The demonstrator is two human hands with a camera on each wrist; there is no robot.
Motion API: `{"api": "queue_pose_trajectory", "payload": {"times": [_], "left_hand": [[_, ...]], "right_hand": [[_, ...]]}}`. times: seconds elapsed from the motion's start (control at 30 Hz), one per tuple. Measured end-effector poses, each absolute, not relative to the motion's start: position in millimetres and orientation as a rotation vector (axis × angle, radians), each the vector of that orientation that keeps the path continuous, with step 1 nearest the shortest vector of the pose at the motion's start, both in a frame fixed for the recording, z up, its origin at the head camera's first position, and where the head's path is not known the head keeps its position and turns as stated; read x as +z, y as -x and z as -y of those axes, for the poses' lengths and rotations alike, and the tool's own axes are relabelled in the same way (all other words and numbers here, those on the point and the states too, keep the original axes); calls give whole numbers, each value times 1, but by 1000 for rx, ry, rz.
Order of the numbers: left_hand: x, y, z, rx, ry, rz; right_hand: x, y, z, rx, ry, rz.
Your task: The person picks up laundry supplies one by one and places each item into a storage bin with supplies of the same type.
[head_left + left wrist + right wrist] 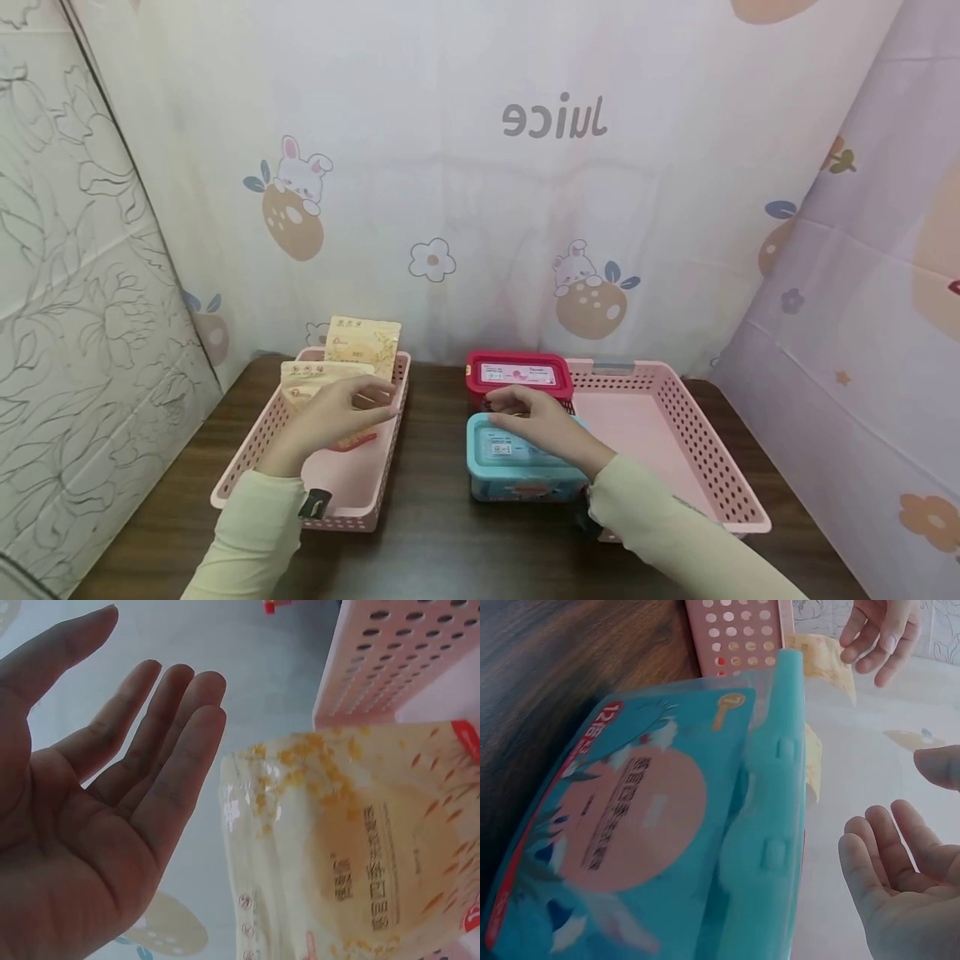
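**Presently loose-fingered on both sides, with nothing held**

Gently bent, thumb well apart from the fingers: left hand [337,418], above the front pouch [311,375] in the narrow pink basket [341,483], a gap visible between palm and pouch in the wrist view. Similarly relaxed and empty: right hand [543,427], over the teal tub [513,460] on the dark table [427,467]. Just behind that tub, a red tub [517,377]; behind the front pouch, a taller-standing rear pouch [378,337]. Further right, a wide pink basket [637,433], with contact against the teal tub impossible to tell. Beyond, a printed curtain [450,192].

For the pouches: probably light, soft and slightly slippery, best pinched along the flat top edge. For the tubs: likely stiffer, smooth and heavier if full, best gripped across the body below the lid.
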State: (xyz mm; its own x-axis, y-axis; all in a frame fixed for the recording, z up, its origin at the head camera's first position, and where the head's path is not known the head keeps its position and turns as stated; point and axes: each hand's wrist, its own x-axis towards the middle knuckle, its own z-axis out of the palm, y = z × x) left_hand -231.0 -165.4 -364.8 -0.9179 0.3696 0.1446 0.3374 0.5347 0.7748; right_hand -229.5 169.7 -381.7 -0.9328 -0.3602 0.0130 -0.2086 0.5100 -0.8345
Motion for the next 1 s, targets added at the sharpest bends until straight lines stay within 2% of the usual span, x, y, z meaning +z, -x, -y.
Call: {"api": "queue_pose_trajectory", "payload": {"times": [0.13, 0.37, 0.73, 1.0], "left_hand": [[-366, 230, 155, 1359, -589, -2680], [-371, 231, 134, 1326, -687, -2635], [-374, 226, 103, 1270, -690, -2608], [-376, 230, 80, 1322, -695, -2573]], "right_hand": [[-386, 225, -181, -1388, 453, -2606], [-390, 216, -207, -1404, 304, -2626], [-392, 206, -247, -1483, 286, -2647], [-392, 204, -260, -1481, 172, -2650]]}}
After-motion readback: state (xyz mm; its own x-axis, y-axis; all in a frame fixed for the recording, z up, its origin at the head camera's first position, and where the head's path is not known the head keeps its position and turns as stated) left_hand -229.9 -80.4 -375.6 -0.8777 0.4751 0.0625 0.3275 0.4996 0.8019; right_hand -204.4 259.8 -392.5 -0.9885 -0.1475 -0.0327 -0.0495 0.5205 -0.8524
